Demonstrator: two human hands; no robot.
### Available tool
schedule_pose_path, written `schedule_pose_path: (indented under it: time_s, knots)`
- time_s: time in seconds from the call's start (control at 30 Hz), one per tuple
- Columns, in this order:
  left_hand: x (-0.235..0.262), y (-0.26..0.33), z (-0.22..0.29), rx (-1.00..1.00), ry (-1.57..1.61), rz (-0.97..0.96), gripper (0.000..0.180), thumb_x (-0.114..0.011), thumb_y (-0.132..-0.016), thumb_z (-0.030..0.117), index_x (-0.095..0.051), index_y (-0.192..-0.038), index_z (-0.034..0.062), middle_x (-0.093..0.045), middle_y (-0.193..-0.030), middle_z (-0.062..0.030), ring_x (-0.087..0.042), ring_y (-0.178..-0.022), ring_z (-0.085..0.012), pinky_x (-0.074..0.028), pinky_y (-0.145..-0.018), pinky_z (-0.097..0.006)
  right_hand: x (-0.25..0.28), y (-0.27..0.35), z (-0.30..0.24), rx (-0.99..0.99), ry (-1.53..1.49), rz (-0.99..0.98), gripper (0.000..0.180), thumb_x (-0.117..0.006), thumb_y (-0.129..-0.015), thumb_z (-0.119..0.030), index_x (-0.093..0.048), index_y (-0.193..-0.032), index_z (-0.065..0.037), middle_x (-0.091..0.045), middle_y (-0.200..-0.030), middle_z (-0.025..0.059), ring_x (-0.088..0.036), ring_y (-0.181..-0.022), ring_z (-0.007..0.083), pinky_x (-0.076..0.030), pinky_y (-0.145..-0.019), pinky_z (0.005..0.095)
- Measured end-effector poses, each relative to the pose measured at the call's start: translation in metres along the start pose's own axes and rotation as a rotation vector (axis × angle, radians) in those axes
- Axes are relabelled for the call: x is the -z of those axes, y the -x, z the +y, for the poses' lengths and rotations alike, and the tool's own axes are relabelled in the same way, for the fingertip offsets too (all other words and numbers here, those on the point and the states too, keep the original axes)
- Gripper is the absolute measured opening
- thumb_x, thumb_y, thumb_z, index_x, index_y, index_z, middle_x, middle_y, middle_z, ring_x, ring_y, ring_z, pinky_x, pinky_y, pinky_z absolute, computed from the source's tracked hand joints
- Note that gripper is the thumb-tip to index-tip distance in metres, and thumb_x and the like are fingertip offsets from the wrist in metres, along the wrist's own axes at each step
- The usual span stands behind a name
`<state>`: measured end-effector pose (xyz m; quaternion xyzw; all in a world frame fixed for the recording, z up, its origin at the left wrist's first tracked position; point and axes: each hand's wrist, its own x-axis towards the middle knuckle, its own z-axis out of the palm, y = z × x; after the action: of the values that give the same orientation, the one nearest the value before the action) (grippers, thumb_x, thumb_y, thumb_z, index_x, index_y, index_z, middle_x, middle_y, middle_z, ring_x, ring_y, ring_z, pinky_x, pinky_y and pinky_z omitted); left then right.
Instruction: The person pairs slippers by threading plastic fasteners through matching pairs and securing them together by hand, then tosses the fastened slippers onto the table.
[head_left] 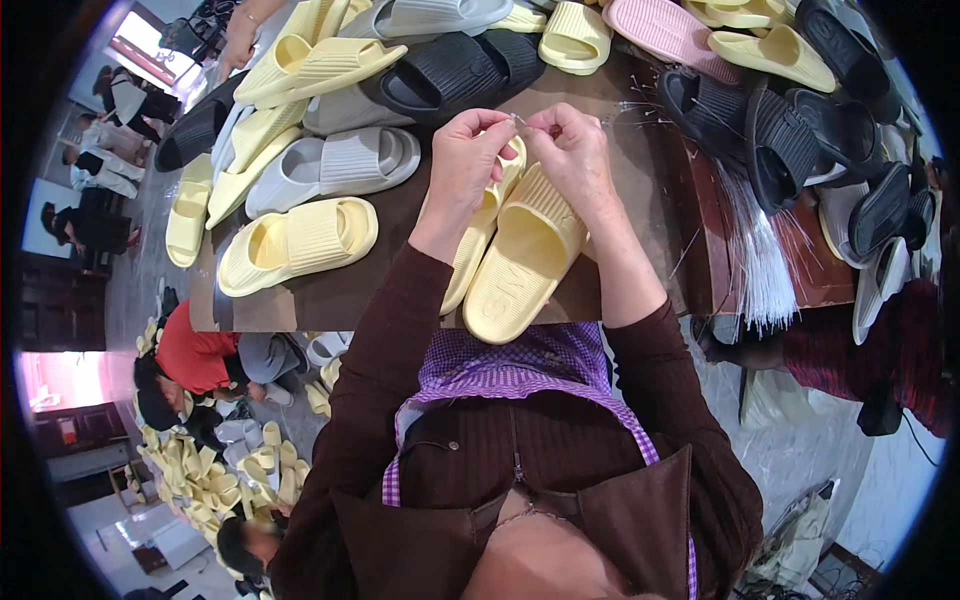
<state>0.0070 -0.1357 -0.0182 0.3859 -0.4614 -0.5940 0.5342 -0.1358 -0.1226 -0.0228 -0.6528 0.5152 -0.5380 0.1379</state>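
A pair of pale yellow slide sandals [525, 262] lies on the brown table [340, 290] in front of me, soles partly up, one overlapping the other. My left hand [463, 165] and my right hand [572, 150] meet above the far end of the pair. Both pinch a thin clear plastic tie between fingertips, which is barely visible. My forearms wear dark brown sleeves.
Yellow [298, 244], grey [335, 167], black [455, 70] and pink [665, 30] slides crowd the table. A bundle of clear plastic ties [762, 250] hangs at the right. Another person's hand [238, 40] reaches in at the far left. People sit on the floor at left among yellow slides [215, 475].
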Motion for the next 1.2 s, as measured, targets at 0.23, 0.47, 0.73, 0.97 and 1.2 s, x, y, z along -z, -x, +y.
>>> schedule_pose_path:
  time_s: [0.23,0.47,0.73,0.97,1.2]
  knots:
    - [-0.003,0.000,-0.001,-0.017,-0.017,0.009,0.011,-0.063,-0.081,0.004,-0.061,-0.090,-0.0014,-0.061,-0.072,-0.0046,-0.054,-0.053,-0.0055,-0.039,-0.040,-0.015,0.002,0.000,-0.002,-0.036,0.013,-0.051,0.012,-0.066,-0.074,-0.011,-0.065,-0.081,-0.002,-0.065,-0.076,0.0087,-0.057,-0.070,0.0201,-0.047,-0.066,0.0320]
    - [-0.001,-0.002,-0.009,-0.099,-0.109,-0.002,0.008,-0.063,-0.081,0.006,-0.063,-0.088,0.0004,-0.059,-0.068,0.0002,-0.048,-0.050,-0.0019,-0.035,-0.041,-0.015,0.001,0.001,-0.002,0.031,0.060,-0.026,0.011,-0.065,-0.074,-0.011,-0.064,-0.080,-0.003,-0.064,-0.077,0.0079,-0.055,-0.073,0.0215,-0.047,-0.067,0.0333]
    - [0.001,-0.001,-0.007,-0.125,-0.171,-0.027,0.006,-0.064,-0.080,0.006,-0.065,-0.083,0.0014,-0.057,-0.066,0.0026,-0.044,-0.048,-0.0007,-0.033,-0.042,-0.015,0.000,0.002,0.000,0.096,0.034,-0.024,0.008,-0.063,-0.075,-0.009,-0.064,-0.081,-0.003,-0.063,-0.077,0.0081,-0.055,-0.074,0.0219,-0.046,-0.067,0.0323]
    - [0.009,0.004,0.001,0.012,-0.080,-0.113,0.006,-0.066,-0.076,0.007,-0.067,-0.080,0.0019,-0.058,-0.067,0.0032,-0.046,-0.056,-0.0009,-0.035,-0.048,-0.017,0.002,0.001,0.005,-0.221,-0.337,-0.179,0.007,-0.061,-0.077,-0.005,-0.064,-0.083,-0.001,-0.062,-0.074,0.0020,-0.055,-0.070,0.0096,-0.045,-0.063,0.0228]
    - [0.011,0.005,0.003,0.055,-0.083,-0.173,0.005,-0.066,-0.077,0.007,-0.066,-0.079,0.0034,-0.058,-0.065,0.0033,-0.045,-0.052,-0.0007,-0.034,-0.046,-0.016,0.005,0.002,0.002,-0.320,-0.440,-0.246,0.007,-0.060,-0.079,-0.003,-0.064,-0.084,0.000,-0.062,-0.075,-0.0012,-0.054,-0.068,0.0038,-0.044,-0.063,0.0191]
